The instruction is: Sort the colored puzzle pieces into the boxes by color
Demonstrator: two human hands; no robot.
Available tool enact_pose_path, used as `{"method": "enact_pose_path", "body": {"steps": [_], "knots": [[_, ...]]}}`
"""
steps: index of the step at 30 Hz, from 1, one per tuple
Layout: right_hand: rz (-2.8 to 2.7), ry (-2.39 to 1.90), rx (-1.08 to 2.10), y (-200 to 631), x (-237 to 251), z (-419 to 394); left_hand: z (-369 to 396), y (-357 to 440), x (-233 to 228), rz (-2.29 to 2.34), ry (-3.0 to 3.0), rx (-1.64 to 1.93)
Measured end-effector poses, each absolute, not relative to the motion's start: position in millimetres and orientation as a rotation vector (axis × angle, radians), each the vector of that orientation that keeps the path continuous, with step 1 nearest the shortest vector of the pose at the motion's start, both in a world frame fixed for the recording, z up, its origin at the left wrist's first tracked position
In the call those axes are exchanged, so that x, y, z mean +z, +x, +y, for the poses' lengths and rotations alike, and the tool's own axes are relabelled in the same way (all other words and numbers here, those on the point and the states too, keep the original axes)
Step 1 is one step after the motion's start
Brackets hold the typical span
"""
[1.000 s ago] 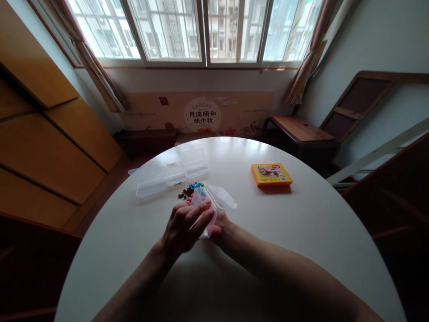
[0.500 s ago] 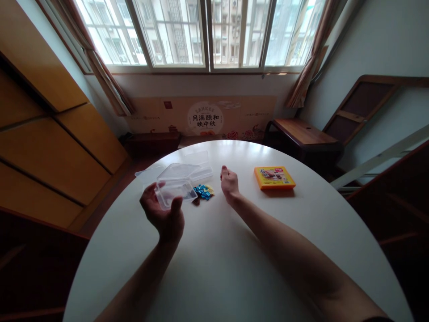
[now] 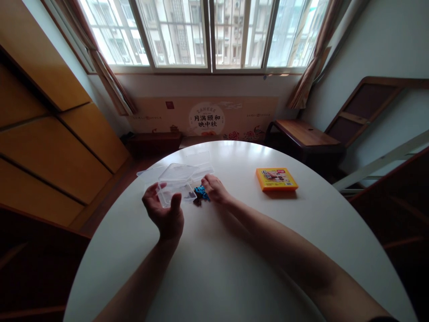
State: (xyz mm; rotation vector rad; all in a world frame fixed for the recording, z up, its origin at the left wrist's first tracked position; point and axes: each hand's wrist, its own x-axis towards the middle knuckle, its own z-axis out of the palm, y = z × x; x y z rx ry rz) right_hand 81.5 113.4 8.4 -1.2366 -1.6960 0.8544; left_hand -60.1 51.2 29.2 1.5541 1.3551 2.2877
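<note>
- One round white table point(image 3: 254, 268) carries everything here; places below are told from the small pile of pieces point(image 3: 200, 195) lying near its far middle.
- Clear plastic boxes: three can be made out. Two boxes point(image 3: 201, 164) lie on the table left of and behind the pile, and one box point(image 3: 176, 184) with its lid swung up is held just left of the pile.
- Left hand point(image 3: 165, 213): one, just left of the pile and nearer the person. It is curled half open, palm up, thumb on the near edge and fingers on the left edge of the held box, gripping it above the table.
- The pile: one cluster of blue and dark pieces, too small to count, lying on the table just right of the held box.
- Right hand point(image 3: 213, 188): one, touching the pile from its right. The fingers are bunched together and bent down onto the pieces; whether any piece is pinched between them I cannot tell.
- Orange pack point(image 3: 276, 178): one, flat on the table, well to the right of the pile and apart from both hands.
</note>
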Motion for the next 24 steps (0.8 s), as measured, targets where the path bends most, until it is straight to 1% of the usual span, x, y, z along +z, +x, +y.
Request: {"method": "enact_pose_path", "body": {"steps": [3,7,9,13,14,15,17,20,22,24], "knots": [[-1.489,-1.070,1.014,91.4,8.0,115.1,52.1,-62.7,26.1,1.392,1.534,2.274],[-1.237,-0.952,1.066,108.0,17.0,113.0,52.7,-64.3,20.7,1.410,1.488,2.231],[-1.230,-0.926,1.133,112.9,25.2,106.0,51.7,-61.0,18.5,1.380,1.477,2.170],[-1.305,-0.845,1.416,107.8,34.6,89.9,46.0,-48.5,15.4,1.271,1.520,1.993],[-1.328,-0.843,1.445,105.1,34.2,88.8,44.4,-45.8,14.6,1.240,1.536,1.943],[-1.358,-0.861,1.428,103.4,32.9,90.1,43.0,-43.7,13.7,1.212,1.547,1.897],[-1.423,-0.966,1.275,105.7,29.6,100.2,41.2,-41.8,11.6,1.183,1.563,1.830],[-1.461,-1.298,0.898,127.5,27.4,131.3,40.4,-43.7,9.0,1.218,1.591,1.795],[-1.429,-1.638,0.597,149.4,28.2,154.9,40.8,-46.3,8.2,1.265,1.617,1.786],[-1.388,-1.768,0.522,168.9,28.8,174.1,41.5,-48.5,8.2,1.301,1.638,1.782]]}}
